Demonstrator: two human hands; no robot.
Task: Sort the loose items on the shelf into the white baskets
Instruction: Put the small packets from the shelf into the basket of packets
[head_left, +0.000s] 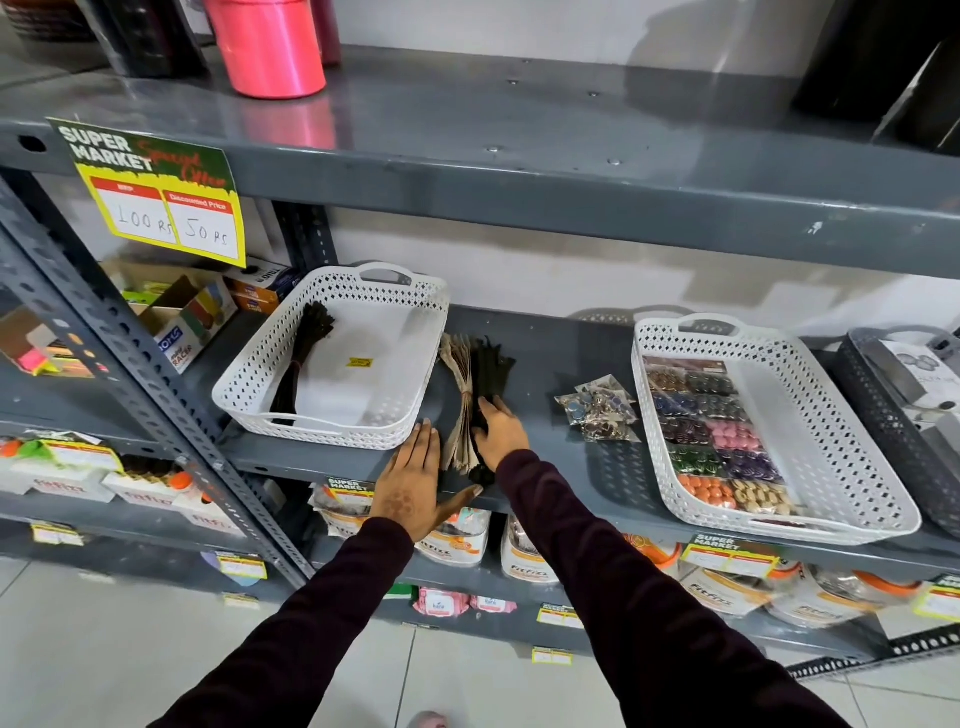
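Two bundles lie side by side on the grey shelf (545, 358) between two white baskets: a beige zipper bundle (460, 384) and a black zipper bundle (493, 371). My right hand (501, 431) rests on the black bundle, fingers curled over it. My left hand (413, 475) lies flat and open on the shelf edge, just left of the beige bundle. The left white basket (332, 423) holds one black zipper bundle (304, 361). The right white basket (841, 462) holds packets of coloured buttons (711, 436). A few clear packets of buttons (600, 408) lie loose on the shelf.
A dark grey basket (883, 410) stands at the far right. Cardboard boxes (192, 312) sit left of the shelf post. A pink roll (265, 47) stands on the shelf above. A price sign (156, 192) hangs from that shelf's edge. Jars fill the shelf below.
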